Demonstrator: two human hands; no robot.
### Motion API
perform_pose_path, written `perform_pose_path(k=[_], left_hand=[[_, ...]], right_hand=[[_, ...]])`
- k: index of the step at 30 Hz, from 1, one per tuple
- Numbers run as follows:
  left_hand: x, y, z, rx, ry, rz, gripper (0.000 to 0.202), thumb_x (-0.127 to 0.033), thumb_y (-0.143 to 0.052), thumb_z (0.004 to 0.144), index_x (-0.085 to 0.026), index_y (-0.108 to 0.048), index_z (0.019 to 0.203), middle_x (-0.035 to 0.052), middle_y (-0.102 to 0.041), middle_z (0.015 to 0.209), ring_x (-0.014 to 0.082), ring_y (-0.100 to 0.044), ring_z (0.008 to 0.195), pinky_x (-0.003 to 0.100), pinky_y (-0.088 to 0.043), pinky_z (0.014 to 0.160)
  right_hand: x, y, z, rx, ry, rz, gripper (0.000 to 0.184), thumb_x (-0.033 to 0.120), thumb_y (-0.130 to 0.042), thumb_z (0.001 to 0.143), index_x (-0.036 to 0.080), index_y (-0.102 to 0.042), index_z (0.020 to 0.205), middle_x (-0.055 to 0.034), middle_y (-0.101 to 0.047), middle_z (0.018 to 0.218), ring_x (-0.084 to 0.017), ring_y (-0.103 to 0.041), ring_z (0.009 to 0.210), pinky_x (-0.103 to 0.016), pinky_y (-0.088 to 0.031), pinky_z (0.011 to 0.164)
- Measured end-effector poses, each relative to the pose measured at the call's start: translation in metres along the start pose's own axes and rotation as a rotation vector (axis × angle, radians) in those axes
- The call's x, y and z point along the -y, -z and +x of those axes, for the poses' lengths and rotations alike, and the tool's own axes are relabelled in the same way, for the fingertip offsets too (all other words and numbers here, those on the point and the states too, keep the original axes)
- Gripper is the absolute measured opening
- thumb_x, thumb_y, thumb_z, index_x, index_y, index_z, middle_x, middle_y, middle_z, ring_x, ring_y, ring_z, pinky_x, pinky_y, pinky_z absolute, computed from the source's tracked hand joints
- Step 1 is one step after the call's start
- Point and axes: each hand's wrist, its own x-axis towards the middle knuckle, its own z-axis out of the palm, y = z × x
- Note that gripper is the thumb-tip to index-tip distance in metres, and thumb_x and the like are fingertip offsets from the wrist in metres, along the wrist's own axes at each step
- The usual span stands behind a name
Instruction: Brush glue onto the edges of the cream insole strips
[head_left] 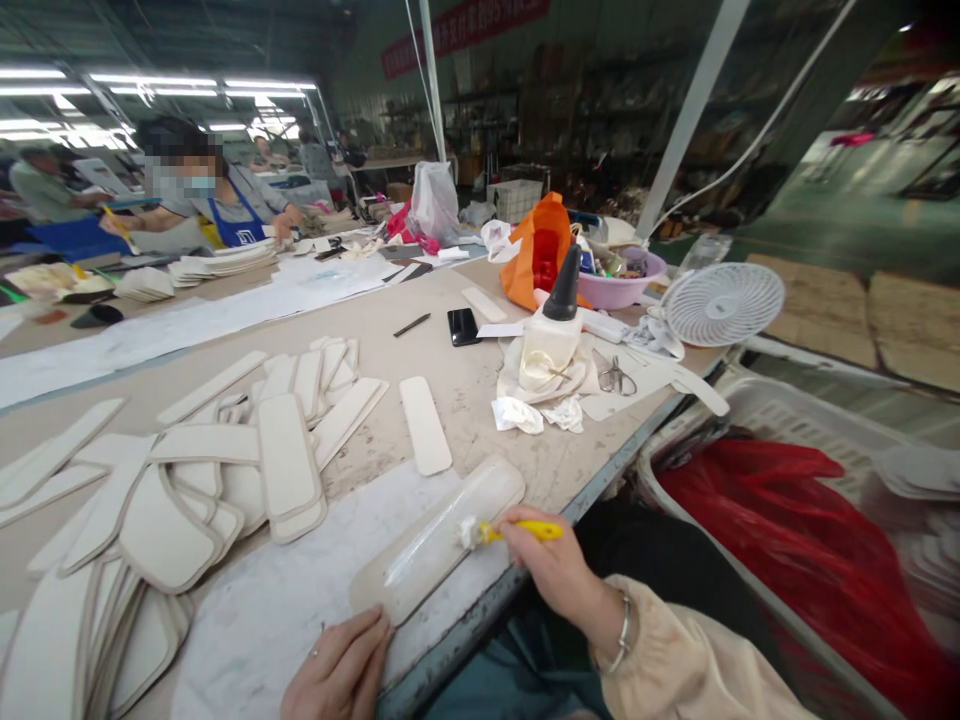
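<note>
My right hand [553, 565] is closed around the yellow handle of a brush [517, 531]. The white bristles rest on a long beige panel with rounded ends [420, 570], where a wet, shiny streak runs along the surface. At the panel's near-left end lies my left hand [337, 665], its fingers extended side by side and the tips touching the edge. Under the panel is a white sheet [277, 610]. A similar single panel [425, 425] lies just beyond it, and a loose heap of panels [172, 500] spreads to the left.
A white bottle with a black cone top [551, 345] stands on cloth beside scissors [615, 376]. Behind are an orange bag [536, 250], a purple basin [622, 288] and a white fan [724, 305]. Right of the table edge, a crate holds red plastic [795, 540]. A co-worker [217, 200] works opposite.
</note>
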Motion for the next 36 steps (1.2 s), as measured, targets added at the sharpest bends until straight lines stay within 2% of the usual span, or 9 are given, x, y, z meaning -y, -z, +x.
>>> perform_pose_path(k=[3, 7, 11, 14, 19, 24, 26, 32, 36], left_hand=[[-0.002, 0.0, -0.001, -0.005, 0.039, -0.057, 0.021, -0.028, -0.051, 0.09, -0.02, -0.068, 0.101, 0.0069, -0.071, 0.099, 0.0162, -0.069, 0.088, 0.025, -0.056, 0.079], [-0.002, -0.003, -0.006, -0.003, 0.088, -0.086, 0.02, -0.026, -0.054, 0.089, -0.021, -0.067, 0.103, 0.0063, -0.07, 0.102, 0.0163, -0.068, 0.09, 0.026, -0.055, 0.082], [-0.002, -0.004, -0.008, 0.009, 0.107, -0.084, 0.02, -0.025, -0.055, 0.089, -0.021, -0.067, 0.104, 0.0066, -0.069, 0.103, 0.0165, -0.067, 0.092, 0.027, -0.055, 0.084], [-0.004, -0.003, -0.007, 0.017, 0.123, -0.089, 0.02, -0.023, -0.055, 0.088, -0.021, -0.067, 0.104, 0.007, -0.069, 0.103, 0.0173, -0.067, 0.092, 0.028, -0.055, 0.083], [-0.011, 0.002, -0.002, 0.018, 0.182, -0.122, 0.019, -0.018, -0.056, 0.087, -0.021, -0.068, 0.101, 0.0071, -0.07, 0.099, 0.0172, -0.067, 0.088, 0.029, -0.056, 0.08], [-0.019, 0.006, 0.003, 0.015, 0.239, -0.155, 0.019, -0.015, -0.056, 0.087, -0.021, -0.069, 0.099, 0.0068, -0.07, 0.098, 0.0164, -0.066, 0.086, 0.029, -0.056, 0.078], [-0.02, 0.006, 0.003, 0.017, 0.253, -0.162, 0.02, -0.015, -0.056, 0.087, -0.021, -0.068, 0.1, 0.0072, -0.07, 0.098, 0.0164, -0.066, 0.087, 0.029, -0.057, 0.077], [-0.02, 0.005, 0.002, 0.02, 0.234, -0.167, 0.02, -0.013, -0.055, 0.087, -0.02, -0.068, 0.1, 0.0079, -0.071, 0.099, 0.017, -0.066, 0.087, 0.03, -0.057, 0.076], [-0.02, 0.006, 0.005, 0.001, 0.241, -0.163, 0.02, -0.016, -0.054, 0.087, -0.021, -0.069, 0.099, 0.0077, -0.072, 0.096, 0.0169, -0.067, 0.085, 0.03, -0.058, 0.075]], right_hand=[[-0.014, 0.028, 0.013, -0.204, -0.029, -0.072, 0.023, 0.032, -0.052, 0.089, 0.017, -0.061, 0.074, 0.0047, -0.047, 0.051, -0.011, -0.047, 0.048, -0.022, -0.04, 0.049], [-0.015, 0.037, 0.012, -0.278, 0.244, -0.362, 0.016, 0.027, -0.051, 0.09, 0.017, -0.064, 0.087, -0.0044, -0.067, 0.077, -0.017, -0.063, 0.069, -0.026, -0.049, 0.068], [0.001, 0.008, -0.007, -0.021, 0.496, -0.629, 0.016, 0.015, -0.049, 0.088, 0.017, -0.063, 0.093, -0.007, -0.069, 0.079, -0.018, -0.066, 0.073, -0.028, -0.05, 0.072], [0.014, -0.02, -0.021, 0.193, 0.563, -0.516, 0.016, 0.014, -0.048, 0.087, 0.017, -0.062, 0.094, -0.0052, -0.067, 0.074, -0.016, -0.064, 0.069, -0.027, -0.05, 0.069], [0.021, -0.037, -0.025, 0.259, 0.36, -0.09, 0.016, 0.021, -0.048, 0.092, 0.019, -0.063, 0.091, -0.003, -0.066, 0.077, -0.014, -0.062, 0.07, -0.024, -0.049, 0.069], [0.013, -0.024, -0.012, 0.067, 0.014, 0.094, 0.024, 0.034, -0.05, 0.092, 0.019, -0.061, 0.079, 0.0026, -0.051, 0.057, -0.012, -0.049, 0.051, -0.023, -0.041, 0.051], [0.011, -0.027, -0.008, 0.056, -0.087, 0.161, 0.025, 0.038, -0.05, 0.092, 0.019, -0.059, 0.078, 0.0045, -0.047, 0.053, -0.011, -0.043, 0.046, -0.023, -0.037, 0.047], [0.012, -0.065, -0.009, 0.278, -0.136, 0.216, 0.028, 0.043, -0.05, 0.091, 0.018, -0.061, 0.088, 0.004, -0.054, 0.055, -0.011, -0.048, 0.047, -0.022, -0.038, 0.047], [0.006, -0.061, -0.007, 0.203, -0.087, 0.109, 0.026, 0.041, -0.05, 0.09, 0.018, -0.062, 0.085, 0.0036, -0.054, 0.056, -0.012, -0.051, 0.05, -0.023, -0.041, 0.05]])
